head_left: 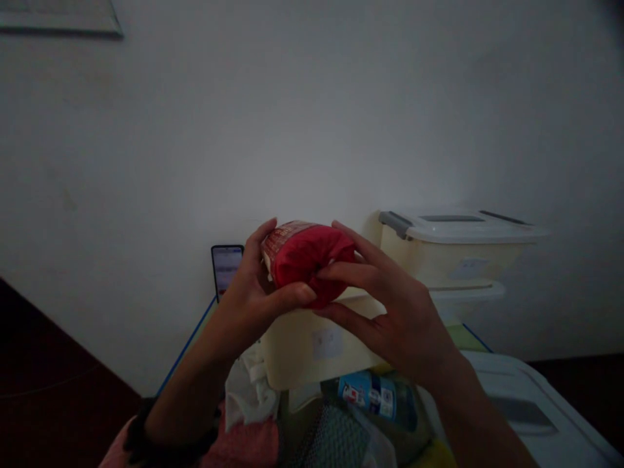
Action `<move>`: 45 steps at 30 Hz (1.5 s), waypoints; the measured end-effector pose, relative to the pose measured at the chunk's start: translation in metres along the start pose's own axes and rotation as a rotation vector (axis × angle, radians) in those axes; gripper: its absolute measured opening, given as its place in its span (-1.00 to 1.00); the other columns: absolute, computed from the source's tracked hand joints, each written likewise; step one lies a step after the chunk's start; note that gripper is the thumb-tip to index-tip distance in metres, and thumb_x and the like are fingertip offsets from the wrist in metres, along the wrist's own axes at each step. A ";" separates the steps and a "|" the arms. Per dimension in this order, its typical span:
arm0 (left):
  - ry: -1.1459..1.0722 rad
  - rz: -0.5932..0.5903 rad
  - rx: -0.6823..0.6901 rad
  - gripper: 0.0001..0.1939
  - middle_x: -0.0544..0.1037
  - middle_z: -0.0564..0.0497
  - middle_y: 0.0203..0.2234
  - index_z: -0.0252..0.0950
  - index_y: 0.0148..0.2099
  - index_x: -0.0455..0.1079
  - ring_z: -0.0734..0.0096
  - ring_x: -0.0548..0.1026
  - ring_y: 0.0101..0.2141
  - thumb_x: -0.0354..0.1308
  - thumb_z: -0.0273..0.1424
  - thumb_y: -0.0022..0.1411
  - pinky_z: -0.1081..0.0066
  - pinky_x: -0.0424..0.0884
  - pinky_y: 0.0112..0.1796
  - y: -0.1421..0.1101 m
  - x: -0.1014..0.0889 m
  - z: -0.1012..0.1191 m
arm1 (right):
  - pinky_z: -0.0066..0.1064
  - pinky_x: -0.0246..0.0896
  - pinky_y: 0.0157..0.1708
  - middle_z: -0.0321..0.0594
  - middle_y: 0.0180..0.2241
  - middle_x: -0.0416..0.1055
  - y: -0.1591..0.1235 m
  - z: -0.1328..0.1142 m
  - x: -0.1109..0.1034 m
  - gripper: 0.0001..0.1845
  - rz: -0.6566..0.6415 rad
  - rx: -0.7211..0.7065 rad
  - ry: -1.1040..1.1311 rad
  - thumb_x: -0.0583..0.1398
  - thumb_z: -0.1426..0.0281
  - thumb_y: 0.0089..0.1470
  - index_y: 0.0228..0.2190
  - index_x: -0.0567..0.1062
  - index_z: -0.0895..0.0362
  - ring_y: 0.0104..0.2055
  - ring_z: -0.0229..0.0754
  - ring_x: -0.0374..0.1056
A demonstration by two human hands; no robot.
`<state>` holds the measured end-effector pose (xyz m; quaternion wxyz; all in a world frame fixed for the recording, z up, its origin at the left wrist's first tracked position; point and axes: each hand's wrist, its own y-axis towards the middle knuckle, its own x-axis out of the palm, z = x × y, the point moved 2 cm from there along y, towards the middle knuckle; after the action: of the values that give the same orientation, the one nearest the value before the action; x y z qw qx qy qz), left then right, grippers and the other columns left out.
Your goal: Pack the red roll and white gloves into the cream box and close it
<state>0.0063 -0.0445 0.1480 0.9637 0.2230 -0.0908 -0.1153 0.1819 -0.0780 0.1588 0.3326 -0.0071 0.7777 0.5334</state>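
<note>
Likely a room in a home: plain, faintly stained white wall (219,130); lidded plastic storage bins (448,260) stacked against it; smartphone (227,268) propped upright; labelled drink bottle (375,395) lying among pink cloth (248,444) and mixed household items. Dim light, dark reddish floor (49,377).

Nothing readable — bottle label (368,393), bin labels (327,342), red package (312,260), phone screen (227,268) — all blurred.

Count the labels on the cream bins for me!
2. One label is on the middle bin, below the red package; the other label is on the lidded bin at right. More may be hidden.
</note>
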 end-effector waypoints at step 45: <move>-0.053 -0.108 0.231 -0.43 0.43 0.01 -0.13 -0.15 0.03 0.19 0.37 0.50 -0.20 0.36 -0.40 0.00 0.47 0.52 -0.23 -0.004 0.000 -0.003 | -0.09 -0.14 0.29 -0.20 0.23 0.12 -0.002 0.007 -0.022 -0.53 -0.349 0.080 0.245 0.13 0.38 0.18 0.12 0.31 -0.02 0.36 -0.11 -0.23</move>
<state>0.0061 -0.0468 0.1434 0.9213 0.3339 -0.1167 -0.1617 0.2034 -0.0806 0.1673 0.3229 -0.1931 0.8199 0.4315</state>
